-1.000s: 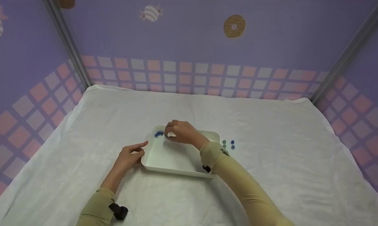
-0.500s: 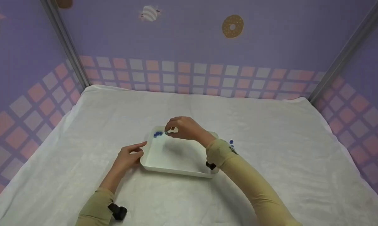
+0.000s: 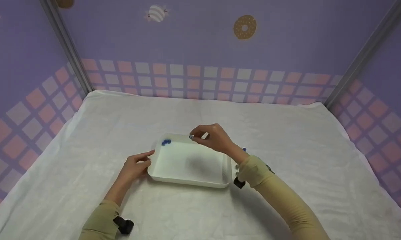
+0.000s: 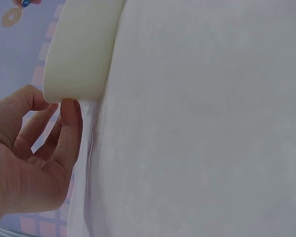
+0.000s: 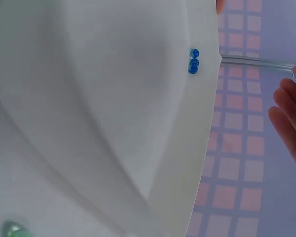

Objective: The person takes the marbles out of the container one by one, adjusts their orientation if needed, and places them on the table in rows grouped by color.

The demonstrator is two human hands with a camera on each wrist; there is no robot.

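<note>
The right hand (image 3: 214,137) pinches a marble (image 3: 191,136), seemingly above the tray (image 3: 177,166) — I'd squeeze lightly — while the left hand (image 3: 135,166) rests relaxed fingers against the tray's left side.

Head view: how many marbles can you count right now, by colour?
Blue marbles: 5 (3 in the white tray, 1 pinched by the right hand, 1 outside, beyond the forearm)
Pale marbles: 2 (right of the tray)
Total visible: 7; the right arm may hide more.
</note>
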